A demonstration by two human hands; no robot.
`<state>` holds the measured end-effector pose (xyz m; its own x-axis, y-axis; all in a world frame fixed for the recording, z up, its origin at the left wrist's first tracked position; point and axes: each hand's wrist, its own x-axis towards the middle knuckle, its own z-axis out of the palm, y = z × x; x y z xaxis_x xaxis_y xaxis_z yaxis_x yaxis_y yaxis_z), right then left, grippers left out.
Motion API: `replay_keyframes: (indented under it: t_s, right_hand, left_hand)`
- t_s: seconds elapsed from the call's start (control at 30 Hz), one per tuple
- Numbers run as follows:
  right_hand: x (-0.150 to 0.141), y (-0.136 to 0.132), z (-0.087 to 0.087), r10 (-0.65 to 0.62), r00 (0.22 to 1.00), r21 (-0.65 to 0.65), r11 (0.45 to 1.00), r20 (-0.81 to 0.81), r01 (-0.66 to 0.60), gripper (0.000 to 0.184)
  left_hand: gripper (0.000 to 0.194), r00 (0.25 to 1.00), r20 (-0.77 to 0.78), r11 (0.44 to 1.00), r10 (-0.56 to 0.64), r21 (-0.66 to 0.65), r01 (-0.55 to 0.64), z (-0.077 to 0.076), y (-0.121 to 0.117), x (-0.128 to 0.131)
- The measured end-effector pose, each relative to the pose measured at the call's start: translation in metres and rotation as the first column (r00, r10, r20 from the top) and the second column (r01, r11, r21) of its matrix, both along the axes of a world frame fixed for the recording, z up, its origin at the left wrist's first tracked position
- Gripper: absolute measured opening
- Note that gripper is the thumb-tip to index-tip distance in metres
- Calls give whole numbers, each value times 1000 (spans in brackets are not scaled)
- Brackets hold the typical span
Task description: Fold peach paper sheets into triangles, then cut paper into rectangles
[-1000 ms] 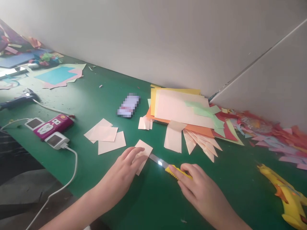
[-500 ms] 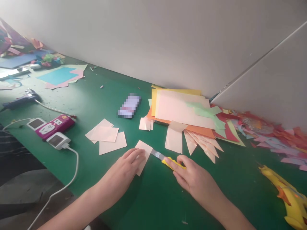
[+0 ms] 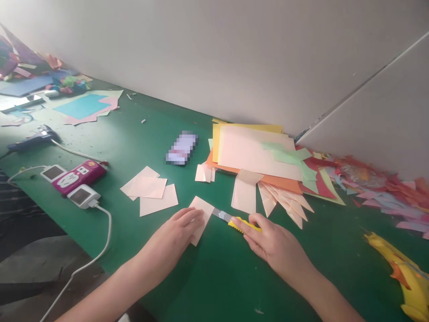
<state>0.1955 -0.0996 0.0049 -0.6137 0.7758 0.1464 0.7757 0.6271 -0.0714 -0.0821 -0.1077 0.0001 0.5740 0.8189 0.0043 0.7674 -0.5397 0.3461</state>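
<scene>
My left hand (image 3: pixel 185 227) holds a small pale pink piece of paper (image 3: pixel 205 208), fingers together on top of it; my thumb is hidden. In my right hand (image 3: pixel 266 239) is a yellow utility knife (image 3: pixel 236 223), its grey blade out and pointing left. The blade's tip meets the paper's right edge, and I cannot tell whether it lies inside a fold. Several pale pink paper pieces (image 3: pixel 159 203) lie loose to the left of my hands. Beyond the knife are a folded pink strip (image 3: pixel 244 197) and several pointed folded pieces (image 3: pixel 284 203).
Behind my hands, a stack of coloured paper (image 3: pixel 251 145) rests against the wall beside paper scraps (image 3: pixel 392 194). A blurred-out phone (image 3: pixel 182 148) lies left of it. At left are a pink power strip (image 3: pixel 80 175), a white cable (image 3: pixel 109 237) and a dark glue gun (image 3: pixel 33 138); a yellow object (image 3: pixel 397 268) lies far right.
The whole view has shifted very slightly. Both hands, the paper and the knife keep nearly the same positions.
</scene>
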Motion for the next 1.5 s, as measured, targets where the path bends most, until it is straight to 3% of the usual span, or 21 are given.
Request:
replay_keyframes:
  t_s: [0.37, 0.63, 0.97, 1.2, 1.5]
  right_hand:
    - [9, 7, 2, 41, 999, -36, 999, 11, -40, 43]
    - [19, 8, 1, 42, 999, -20, 999, 11, -42, 41]
    - [0, 13, 4, 100, 993, 33, 994, 63, -102, 41]
    - [-10, 20, 0, 89, 990, 62, 993, 110, -97, 42]
    - [11, 20, -3, 20, 996, 112, 993, 81, -29, 40]
  left_hand:
    - [47, 998, -12, 998, -63, -8, 62, 10, 4, 2]
    - [47, 999, 6, 999, -44, 13, 44, 0, 1, -1]
    - [49, 1000, 4, 999, -11, -36, 11, 11, 2, 4]
    - [48, 999, 26, 1000, -22, -6, 22, 10, 2, 3]
    - [45, 987, 158, 999, -5, -46, 13, 11, 3, 1]
